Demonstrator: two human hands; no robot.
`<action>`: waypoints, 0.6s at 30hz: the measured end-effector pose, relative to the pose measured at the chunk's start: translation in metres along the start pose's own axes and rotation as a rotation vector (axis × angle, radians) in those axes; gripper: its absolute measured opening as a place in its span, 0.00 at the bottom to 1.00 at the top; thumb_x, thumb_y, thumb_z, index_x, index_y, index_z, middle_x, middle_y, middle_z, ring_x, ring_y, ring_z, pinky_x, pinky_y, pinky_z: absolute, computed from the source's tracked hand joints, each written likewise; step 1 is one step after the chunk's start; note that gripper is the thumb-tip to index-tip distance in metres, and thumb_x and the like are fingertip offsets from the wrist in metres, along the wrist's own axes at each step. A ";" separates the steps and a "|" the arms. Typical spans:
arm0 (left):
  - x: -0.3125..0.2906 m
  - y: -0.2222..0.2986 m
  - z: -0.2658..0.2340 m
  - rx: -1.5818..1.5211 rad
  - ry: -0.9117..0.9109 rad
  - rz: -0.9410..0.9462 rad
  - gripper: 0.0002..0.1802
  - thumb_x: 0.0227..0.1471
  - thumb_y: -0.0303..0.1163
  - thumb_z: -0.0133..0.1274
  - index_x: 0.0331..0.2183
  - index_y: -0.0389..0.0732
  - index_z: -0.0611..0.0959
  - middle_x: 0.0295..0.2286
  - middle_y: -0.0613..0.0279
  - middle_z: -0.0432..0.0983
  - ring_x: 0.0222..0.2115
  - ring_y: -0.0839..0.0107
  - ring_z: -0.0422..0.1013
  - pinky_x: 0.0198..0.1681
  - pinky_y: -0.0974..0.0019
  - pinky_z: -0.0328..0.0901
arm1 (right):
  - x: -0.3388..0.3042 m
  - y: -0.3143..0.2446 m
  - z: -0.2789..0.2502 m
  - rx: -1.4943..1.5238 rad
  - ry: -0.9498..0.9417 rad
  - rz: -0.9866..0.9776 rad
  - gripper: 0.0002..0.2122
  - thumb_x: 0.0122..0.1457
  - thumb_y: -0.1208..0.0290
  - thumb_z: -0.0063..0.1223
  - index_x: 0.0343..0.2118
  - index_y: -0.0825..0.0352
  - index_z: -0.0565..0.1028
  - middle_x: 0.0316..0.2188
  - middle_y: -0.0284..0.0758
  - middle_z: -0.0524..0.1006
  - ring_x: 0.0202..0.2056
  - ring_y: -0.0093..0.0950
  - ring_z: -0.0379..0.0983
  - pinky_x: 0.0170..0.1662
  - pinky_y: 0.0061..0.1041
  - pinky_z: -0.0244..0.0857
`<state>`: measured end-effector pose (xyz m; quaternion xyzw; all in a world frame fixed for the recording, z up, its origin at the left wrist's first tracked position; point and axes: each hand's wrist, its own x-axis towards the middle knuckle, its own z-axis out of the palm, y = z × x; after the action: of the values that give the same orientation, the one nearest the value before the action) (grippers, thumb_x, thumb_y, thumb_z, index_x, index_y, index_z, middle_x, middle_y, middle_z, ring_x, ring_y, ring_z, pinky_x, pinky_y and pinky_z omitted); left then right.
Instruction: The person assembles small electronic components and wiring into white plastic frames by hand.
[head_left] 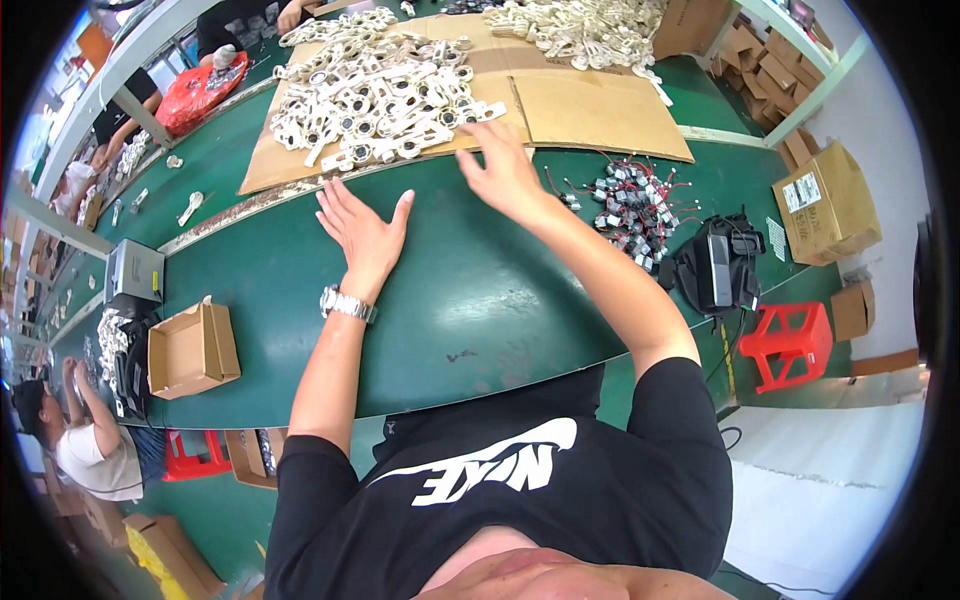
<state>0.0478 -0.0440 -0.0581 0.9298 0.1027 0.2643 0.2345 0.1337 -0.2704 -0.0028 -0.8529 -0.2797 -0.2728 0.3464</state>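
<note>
Many white plastic parts (370, 98), long-handled with round dark centres, are heaped on a flat cardboard sheet (590, 115) across the far side of the green table (480, 290). My left hand (365, 235) is open, its fingers spread, just short of the heap's near edge; a metal watch (348, 304) circles that wrist. Farther right, my right hand (505, 175) reaches to the cardboard's near edge, fingers apart, its fingertips beside the outermost white parts. Neither hand shows anything in its grasp. Whether the right fingertips touch a part, I cannot tell.
Small dark components with red wires (640, 205) lie in a pile at the right, beside a black bag (715, 265). An open cardboard box (192, 350) stands at the left. Red stools (787, 345) and cartons (828, 203) flank the table. Co-workers sit left and beyond.
</note>
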 end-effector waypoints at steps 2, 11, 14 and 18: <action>0.023 0.011 0.011 0.125 0.000 0.048 0.72 0.53 0.73 0.56 0.68 0.20 0.45 0.69 0.23 0.38 0.72 0.32 0.30 0.72 0.33 0.26 | -0.001 0.020 -0.014 -0.134 -0.002 0.125 0.21 0.62 0.66 0.59 0.55 0.70 0.76 0.52 0.48 0.75 0.56 0.49 0.67 0.60 0.48 0.63; 0.114 0.039 0.056 0.276 -0.040 0.032 0.66 0.48 0.77 0.55 0.73 0.47 0.52 0.71 0.28 0.37 0.71 0.25 0.30 0.62 0.12 0.31 | -0.023 0.057 -0.032 -0.211 -0.051 0.296 0.28 0.64 0.60 0.59 0.63 0.68 0.69 0.59 0.51 0.69 0.61 0.52 0.60 0.62 0.55 0.56; 0.139 0.026 0.075 0.309 0.059 0.052 0.63 0.49 0.79 0.53 0.72 0.49 0.57 0.71 0.32 0.40 0.71 0.26 0.33 0.61 0.10 0.32 | -0.039 0.046 -0.036 -0.152 -0.061 0.309 0.28 0.63 0.63 0.60 0.63 0.69 0.69 0.59 0.50 0.69 0.61 0.51 0.60 0.61 0.54 0.57; 0.170 0.024 0.092 0.308 0.057 0.024 0.60 0.51 0.77 0.52 0.72 0.50 0.58 0.71 0.32 0.43 0.71 0.27 0.33 0.60 0.09 0.32 | -0.065 0.018 -0.034 -0.152 -0.066 0.213 0.28 0.61 0.67 0.61 0.63 0.69 0.68 0.61 0.50 0.66 0.61 0.51 0.60 0.61 0.53 0.58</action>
<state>0.2418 -0.0466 -0.0396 0.9480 0.1377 0.2747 0.0828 0.0914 -0.3249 -0.0328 -0.9101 -0.1774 -0.2265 0.2983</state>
